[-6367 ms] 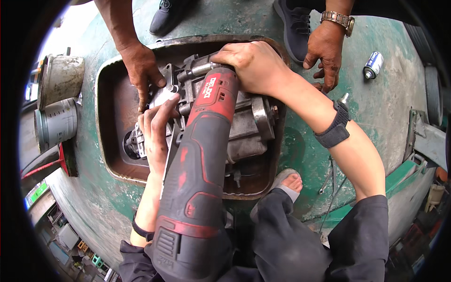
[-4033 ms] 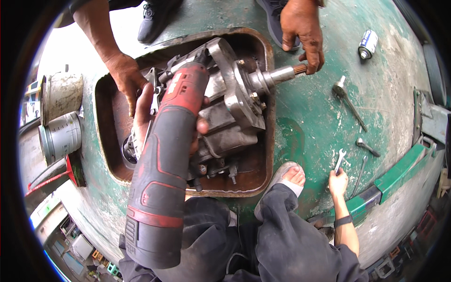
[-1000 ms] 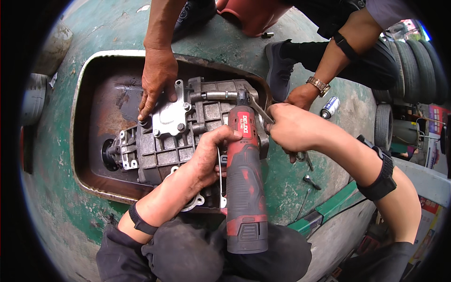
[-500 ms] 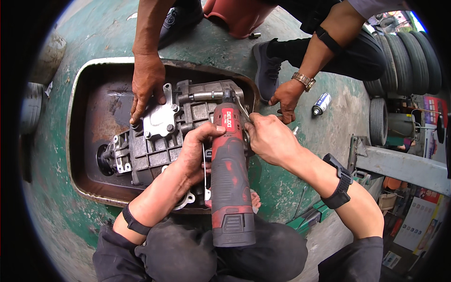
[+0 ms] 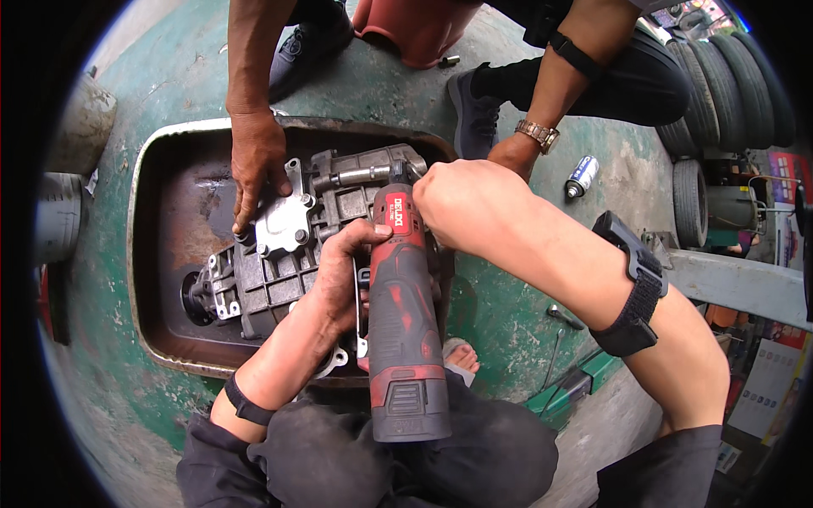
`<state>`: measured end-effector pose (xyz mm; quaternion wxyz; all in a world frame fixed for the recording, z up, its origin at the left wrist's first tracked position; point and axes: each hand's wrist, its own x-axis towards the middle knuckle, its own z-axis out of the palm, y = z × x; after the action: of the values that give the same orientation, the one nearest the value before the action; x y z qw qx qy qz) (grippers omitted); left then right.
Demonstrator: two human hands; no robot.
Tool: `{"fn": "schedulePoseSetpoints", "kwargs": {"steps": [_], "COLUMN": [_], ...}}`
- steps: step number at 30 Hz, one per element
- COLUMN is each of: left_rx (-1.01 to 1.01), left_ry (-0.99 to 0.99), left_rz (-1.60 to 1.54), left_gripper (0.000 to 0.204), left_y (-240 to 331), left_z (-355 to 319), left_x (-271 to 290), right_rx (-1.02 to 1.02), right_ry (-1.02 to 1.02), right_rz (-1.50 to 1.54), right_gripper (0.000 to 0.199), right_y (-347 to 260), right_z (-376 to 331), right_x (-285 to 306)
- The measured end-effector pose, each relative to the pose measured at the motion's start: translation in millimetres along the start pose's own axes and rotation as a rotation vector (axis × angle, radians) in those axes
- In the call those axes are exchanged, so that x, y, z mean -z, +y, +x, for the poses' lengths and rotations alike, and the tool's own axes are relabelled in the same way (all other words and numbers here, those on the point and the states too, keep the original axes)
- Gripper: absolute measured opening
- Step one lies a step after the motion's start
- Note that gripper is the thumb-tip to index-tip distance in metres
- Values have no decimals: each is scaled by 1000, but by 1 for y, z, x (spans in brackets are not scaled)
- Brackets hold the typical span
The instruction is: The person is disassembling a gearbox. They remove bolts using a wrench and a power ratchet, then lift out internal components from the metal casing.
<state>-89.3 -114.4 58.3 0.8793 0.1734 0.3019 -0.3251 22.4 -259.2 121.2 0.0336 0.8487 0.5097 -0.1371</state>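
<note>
My left hand (image 5: 345, 258) is wrapped around a red and black cordless ratchet wrench (image 5: 405, 330), its thumb on the red body. The ratchet's head end rests by the upper right of a grey metal gearbox (image 5: 275, 284). Beside that head, my right hand (image 5: 466, 199) is closed with its back to me, and whatever it grips is hidden. The gearbox lies in a brown, oil-stained metal tray (image 5: 134, 254). A co-worker's hand (image 5: 258, 157) presses fingers onto the gearbox near a smooth silver cover plate (image 5: 282, 222).
Across from me a co-worker crouches, a watch on the other arm, whose hand is mostly behind mine. A spray can (image 5: 582, 178) lies on the green floor at right, near a grey metal beam (image 5: 737, 284). Stacked tyres (image 5: 737, 93) stand beyond. A red plastic stool (image 5: 415, 34) is at the far side.
My right hand has swung up and left, over the ratchet's head end, covering the slim silver tool seen earlier. The co-worker's watch-wearing hand is now largely hidden behind it.
</note>
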Motion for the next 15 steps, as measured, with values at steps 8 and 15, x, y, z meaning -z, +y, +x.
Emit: {"fn": "schedulePoseSetpoints", "kwargs": {"steps": [8, 15], "left_rx": [-81, -32], "left_ry": [94, 16], "left_rz": [70, 79], "left_gripper": [53, 51], "left_y": [-3, -2], "left_z": [3, 6], "left_x": [0, 8], "right_rx": [-160, -218], "right_ry": [-231, -79], "right_rz": [114, 88], "right_gripper": [22, 17], "right_y": [-8, -5], "right_z": [20, -24], "right_x": [1, -13]}}
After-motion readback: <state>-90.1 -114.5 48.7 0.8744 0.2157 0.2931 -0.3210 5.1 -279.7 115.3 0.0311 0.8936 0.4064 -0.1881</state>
